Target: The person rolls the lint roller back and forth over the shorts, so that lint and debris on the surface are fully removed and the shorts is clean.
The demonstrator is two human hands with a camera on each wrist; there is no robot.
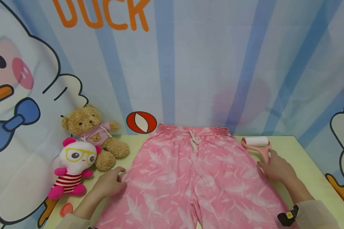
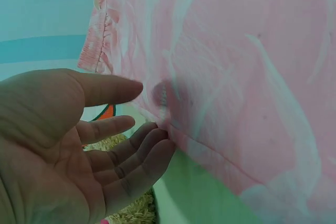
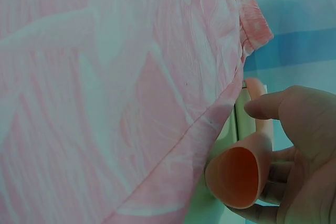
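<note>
Pink shorts (image 1: 172, 165) with a white leaf-like print lie spread out, their waistband and white drawstring at the far end. At the shorts' left edge is my left hand (image 1: 111, 183), its fingers loosely bent with nothing between thumb and fingertips. In the left wrist view the fingertips (image 2: 163, 148) are close to the cloth edge; contact is hard to tell. Beyond the shorts' right edge, my right hand (image 1: 279, 167) holds a lint roller (image 1: 256, 142) by its pink handle. In the right wrist view the handle's hollow end (image 3: 236, 177) faces the camera, between thumb and fingers.
A brown teddy bear (image 1: 87, 122) in a pink top and a panda plush (image 1: 77, 156) with yellow glasses sit at the left. A small orange-red round piece (image 1: 66, 209) lies near my left forearm. The pale yellow table (image 1: 306, 165) meets a printed backdrop (image 1: 195, 63).
</note>
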